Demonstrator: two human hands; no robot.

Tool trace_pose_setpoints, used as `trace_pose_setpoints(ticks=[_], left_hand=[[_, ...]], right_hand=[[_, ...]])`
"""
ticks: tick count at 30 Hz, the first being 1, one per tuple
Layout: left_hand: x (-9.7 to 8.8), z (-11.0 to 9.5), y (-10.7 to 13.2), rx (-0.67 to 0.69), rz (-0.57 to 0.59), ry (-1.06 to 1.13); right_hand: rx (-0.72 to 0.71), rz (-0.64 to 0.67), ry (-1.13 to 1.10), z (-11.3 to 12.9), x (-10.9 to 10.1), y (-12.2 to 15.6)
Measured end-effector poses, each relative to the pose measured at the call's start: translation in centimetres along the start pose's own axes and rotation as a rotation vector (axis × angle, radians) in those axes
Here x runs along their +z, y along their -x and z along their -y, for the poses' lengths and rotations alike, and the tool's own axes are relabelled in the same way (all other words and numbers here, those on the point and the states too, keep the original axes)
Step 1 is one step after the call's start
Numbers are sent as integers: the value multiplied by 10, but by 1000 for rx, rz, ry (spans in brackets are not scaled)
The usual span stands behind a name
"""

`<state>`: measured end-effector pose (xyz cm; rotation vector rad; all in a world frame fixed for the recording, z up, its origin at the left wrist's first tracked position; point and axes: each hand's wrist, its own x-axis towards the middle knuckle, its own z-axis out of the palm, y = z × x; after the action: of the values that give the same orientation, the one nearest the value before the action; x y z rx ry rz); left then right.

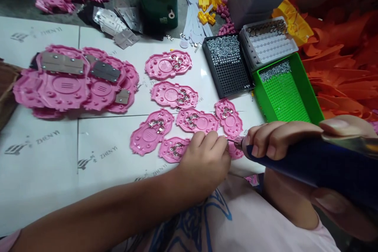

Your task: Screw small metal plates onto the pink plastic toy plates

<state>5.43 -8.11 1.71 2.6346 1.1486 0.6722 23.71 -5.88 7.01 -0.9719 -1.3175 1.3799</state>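
A white-covered bench [44, 189]; at its near edge the right hand [283, 136] grips a blue driver [307, 165], long axis slanting, pointing leftward; the left hand [206, 155] curls beside a pink shell [173, 149], its hold hidden.

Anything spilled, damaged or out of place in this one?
Possibly: a few small metal pieces lie loose near the white strips, outside the black tray that holds many metal parts. They look stray, though they may have been left there deliberately. The pink casings show no evident breakage.
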Motion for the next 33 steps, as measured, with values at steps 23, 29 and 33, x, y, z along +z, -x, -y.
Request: trace_pose_setpoints(ticks=[23,29,33], left_hand=[[-5,16,0,165,43,-27],[3,17,0,141,-22,42],[6,17,0,138,-28,71]], right_hand=[[-446,-560,-22,-1,-11,-149],[-432,-667,20,-20,-17,-183],[-441,-606,40,-23,-19,-184]])
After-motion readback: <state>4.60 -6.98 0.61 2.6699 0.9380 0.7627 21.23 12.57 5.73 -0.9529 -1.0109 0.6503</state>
